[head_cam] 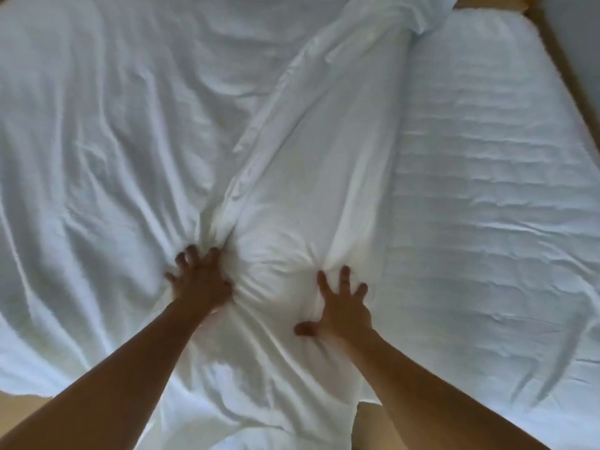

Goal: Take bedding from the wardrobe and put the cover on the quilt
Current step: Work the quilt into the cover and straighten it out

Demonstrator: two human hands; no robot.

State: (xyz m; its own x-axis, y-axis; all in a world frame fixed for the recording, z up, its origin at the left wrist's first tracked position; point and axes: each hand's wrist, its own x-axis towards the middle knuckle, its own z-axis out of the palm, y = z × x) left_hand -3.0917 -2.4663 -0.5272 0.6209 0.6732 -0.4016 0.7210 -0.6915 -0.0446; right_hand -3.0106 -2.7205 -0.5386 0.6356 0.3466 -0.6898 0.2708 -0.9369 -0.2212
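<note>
**Hands working white bedding on a bed [487, 141]**

View from the head camera, looking down over both bare forearms toward the near edge of the bed. A white cover [97, 141] lies spread and creased across the left and middle of the bed, its near edge hanging toward the floor [367, 427]. A thick padded ridge [324, 164] of white bedding runs diagonally from the upper right down to the near centre, lying over the cover's right side. Whether this ridge is the quilt itself or the quilt already inside the cover cannot be told.

The left hand [201, 280] sits at the left flank of the ridge. Its fingers are curled into a bunch of gathered cloth, and folds radiate outward from the grip.

The right hand [341, 306] lies flat on the right side of the ridge's near end. Its fingers are spread and straight, the thumb is out to the left, and the palm presses into the padding, dimpling it.

To the right of the ridge the bed's ribbed surface is exposed. A strip of wooden bed frame [493, 2] shows along the far edge.
</note>
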